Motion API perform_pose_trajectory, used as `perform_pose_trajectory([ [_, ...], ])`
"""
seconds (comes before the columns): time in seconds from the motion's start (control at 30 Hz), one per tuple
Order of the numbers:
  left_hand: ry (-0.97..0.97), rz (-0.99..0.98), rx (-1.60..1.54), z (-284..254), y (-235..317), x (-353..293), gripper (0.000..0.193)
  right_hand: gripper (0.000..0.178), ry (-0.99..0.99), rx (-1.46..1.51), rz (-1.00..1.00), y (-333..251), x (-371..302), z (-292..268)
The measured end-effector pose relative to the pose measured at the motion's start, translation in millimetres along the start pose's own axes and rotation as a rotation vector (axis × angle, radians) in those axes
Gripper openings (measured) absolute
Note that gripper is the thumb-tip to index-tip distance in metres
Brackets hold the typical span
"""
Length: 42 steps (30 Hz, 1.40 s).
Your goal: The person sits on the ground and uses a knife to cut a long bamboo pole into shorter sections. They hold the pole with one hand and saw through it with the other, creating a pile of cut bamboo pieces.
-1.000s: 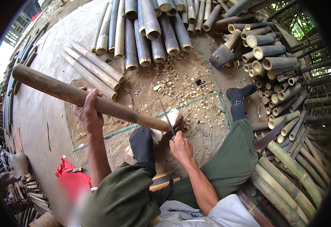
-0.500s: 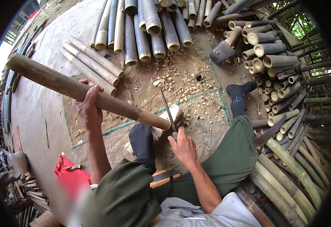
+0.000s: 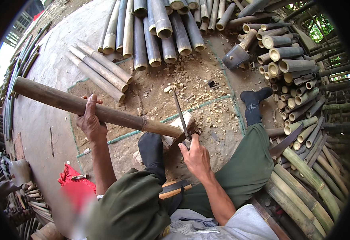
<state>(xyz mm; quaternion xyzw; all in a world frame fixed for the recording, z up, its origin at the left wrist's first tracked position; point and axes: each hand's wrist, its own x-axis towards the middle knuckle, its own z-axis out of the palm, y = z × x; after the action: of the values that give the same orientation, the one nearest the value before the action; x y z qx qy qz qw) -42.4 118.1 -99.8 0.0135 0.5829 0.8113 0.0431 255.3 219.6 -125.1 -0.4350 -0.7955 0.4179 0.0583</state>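
And there was the left hand [image 3: 91, 122] at nine o'clock, and we saw it clasped around a long brown bamboo pole [image 3: 119, 116], thumb over the top, fingers tucked underneath! That pole slanted in from between nine and ten o'clock, its near end sitting just beyond the right hand [image 3: 195, 155], by a pale wooden block [image 3: 187, 120] at the centre.

Over to the right hand, at five o'clock: we watched it grip the handle of a long-bladed knife [image 3: 179, 112], the blade pointing up between eleven and twelve, passing close beside the pole's cut end. Whether the steel touched the bamboo, we could not tell.

At seven o'clock we had the left foot in its black sock [image 3: 152, 150], planted beside the block; the right foot [image 3: 253, 108], in another dark sock, stood out at three. Wood chips [image 3: 187, 86] lay scattered toward twelve and one o'clock.

What a crowd of bamboo around us! Three slim bamboo lengths [image 3: 99, 72] lay at ten, thick dark culms [image 3: 151, 40] fanned out at twelve, and a stack of cut bamboo [image 3: 289, 66] rose at two. A red cloth [image 3: 73, 176] lay crumpled at eight.
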Motion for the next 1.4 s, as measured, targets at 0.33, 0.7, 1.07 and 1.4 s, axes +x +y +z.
perform_pose_trajectory([
  [0.33,-0.200,0.058,-0.037,-1,3,-6,0.036,0.031,-0.115,-0.170,0.081,36,3,12],
  [0.7,-0.115,-0.126,-0.181,9,24,-13,0.045,0.038,-0.110,-0.184,0.163,58,16,21],
  [1.07,-0.105,0.099,-0.002,3,7,-7,0.032,0.032,-0.078,-0.204,0.156,56,20,42],
  [1.4,-0.120,0.114,0.023,9,8,-12,0.033,0.034,-0.029,-0.160,0.178,56,10,45],
])
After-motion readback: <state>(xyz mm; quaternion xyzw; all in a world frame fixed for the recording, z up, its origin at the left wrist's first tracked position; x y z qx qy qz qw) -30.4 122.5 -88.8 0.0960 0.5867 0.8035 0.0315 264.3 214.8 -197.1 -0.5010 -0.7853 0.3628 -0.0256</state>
